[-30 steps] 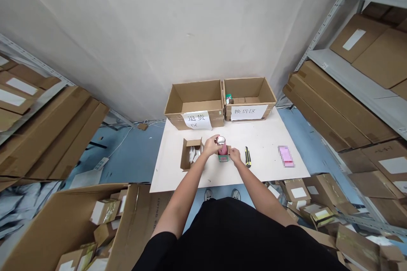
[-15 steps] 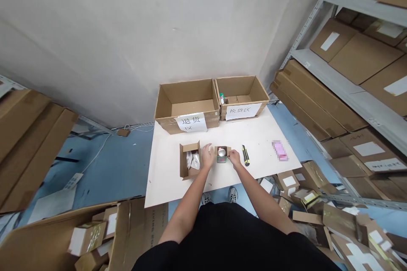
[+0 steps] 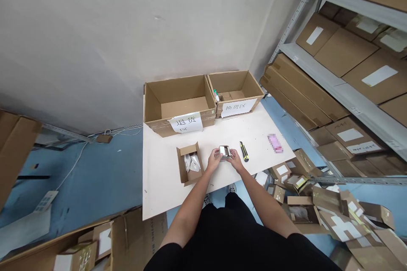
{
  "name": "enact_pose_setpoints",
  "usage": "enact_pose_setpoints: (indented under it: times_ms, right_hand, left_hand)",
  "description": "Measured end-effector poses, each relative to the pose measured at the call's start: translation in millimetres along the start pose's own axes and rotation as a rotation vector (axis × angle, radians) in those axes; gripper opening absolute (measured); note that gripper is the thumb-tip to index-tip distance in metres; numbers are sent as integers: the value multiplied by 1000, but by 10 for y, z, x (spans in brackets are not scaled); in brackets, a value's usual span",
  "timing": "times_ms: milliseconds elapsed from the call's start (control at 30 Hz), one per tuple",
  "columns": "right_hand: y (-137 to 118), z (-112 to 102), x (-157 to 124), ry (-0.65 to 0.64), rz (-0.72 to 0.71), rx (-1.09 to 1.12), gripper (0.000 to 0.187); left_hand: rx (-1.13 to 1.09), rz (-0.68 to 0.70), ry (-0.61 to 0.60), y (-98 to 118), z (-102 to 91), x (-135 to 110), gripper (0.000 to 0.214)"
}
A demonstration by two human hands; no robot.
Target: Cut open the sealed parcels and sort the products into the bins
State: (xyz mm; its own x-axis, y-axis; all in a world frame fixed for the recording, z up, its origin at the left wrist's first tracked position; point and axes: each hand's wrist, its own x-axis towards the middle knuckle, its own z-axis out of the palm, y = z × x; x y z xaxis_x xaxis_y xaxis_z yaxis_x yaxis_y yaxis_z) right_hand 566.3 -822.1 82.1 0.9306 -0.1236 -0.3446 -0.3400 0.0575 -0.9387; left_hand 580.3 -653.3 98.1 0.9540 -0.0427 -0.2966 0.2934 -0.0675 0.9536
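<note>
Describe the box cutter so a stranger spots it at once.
On the white table, look just right of the person's right hand. The box cutter lies there, between that hand and the pink packet; it alone is slim, black and yellow.

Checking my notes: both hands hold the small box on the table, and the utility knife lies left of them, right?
No: the left hand and right hand do hold the small box on the table, but the head view shows the utility knife right of them.

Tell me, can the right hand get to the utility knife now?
Probably yes. The utility knife lies on the table just beside the right hand, with nothing between them; but that hand and the left hand both grip the small box.
</note>
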Motion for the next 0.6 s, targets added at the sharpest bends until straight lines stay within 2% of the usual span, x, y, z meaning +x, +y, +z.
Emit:
enact_pose_setpoints:
  times_ms: [100, 167, 267, 367, 500, 600]
  right_hand:
    - [14, 70, 68, -25, 9, 4, 72]
    - [-49, 106, 190, -37, -7, 0, 70]
    - [-331, 89, 526, -76, -91, -19, 64]
    - [-893, -8, 1035, -164, -231, -29, 59]
    - [-1916, -169, 1870, -211, -443, -69, 56]
    - [-2629, -242, 2497, -235, -564, -79, 58]
  left_hand:
    - [-16, 32, -28, -37, 15, 42, 64]
    - [12, 53, 13, 3, 17, 153, 63]
    - [50, 154, 76, 242, 16, 441, 55]
    - [81, 303, 128, 751, 55, 852, 54]
    - [100, 522, 165, 1714, 212, 1561, 60]
    - [95, 616, 183, 2398, 344, 2146, 59]
